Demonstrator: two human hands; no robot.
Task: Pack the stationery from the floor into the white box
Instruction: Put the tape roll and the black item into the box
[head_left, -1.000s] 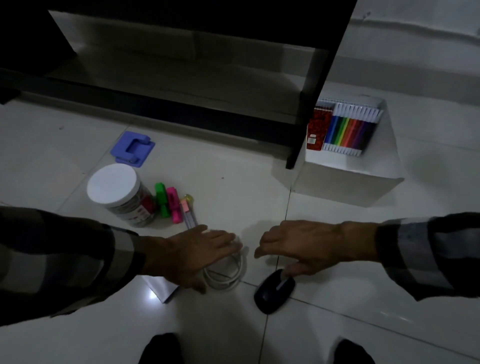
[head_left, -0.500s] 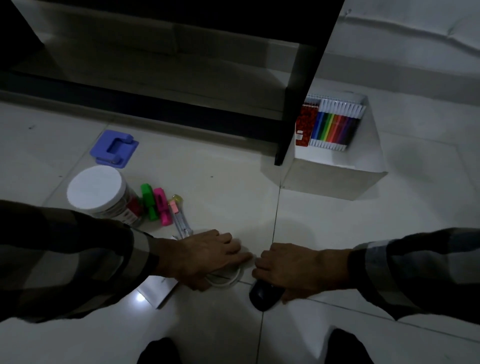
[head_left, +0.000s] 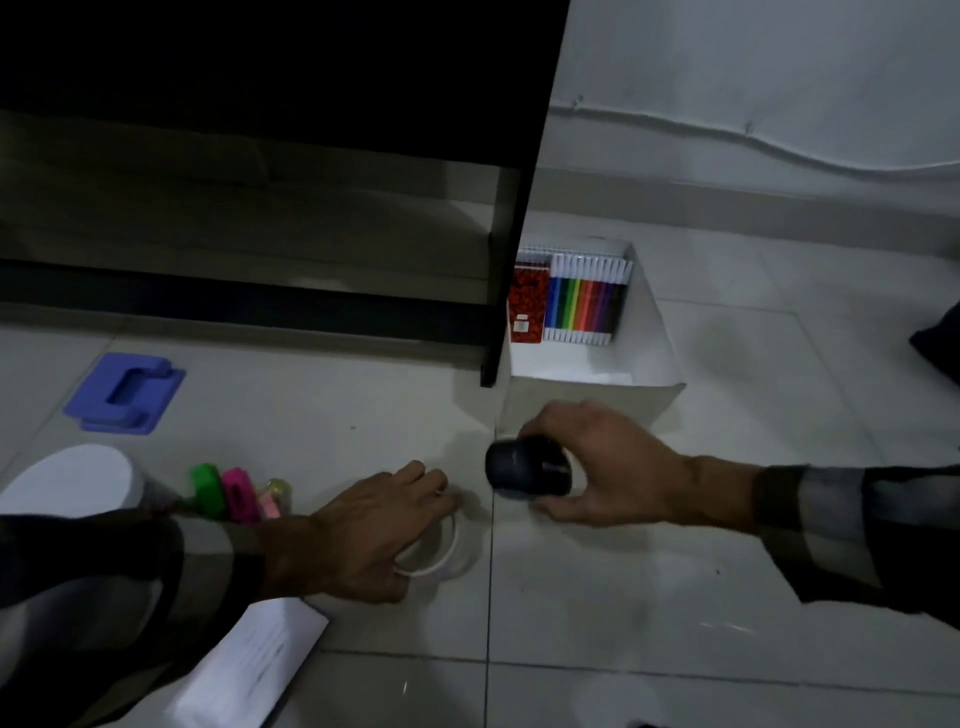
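My right hand (head_left: 597, 462) grips a black computer mouse (head_left: 527, 467), lifted off the floor just in front of the white box (head_left: 587, 400). Inside the box lie a red notebook (head_left: 529, 301) and a set of coloured markers (head_left: 584, 304). My left hand (head_left: 363, 530) rests on a coiled white cable (head_left: 441, 551) on the floor, fingers over the coil. To the left lie green (head_left: 207, 488) and pink (head_left: 240, 493) highlighters, a white-lidded jar (head_left: 67, 480) and a purple hole punch (head_left: 124, 392).
A black table leg (head_left: 506, 260) stands right at the box's left side, with a dark crossbar along the floor behind. A white paper pad (head_left: 249, 660) lies near my left sleeve. Pale floor tiles stretch to the right of the box.
My right hand closed round the black mouse and lifted it up toward the white box. My left hand stayed on the white cable coil. The camera moved closer.
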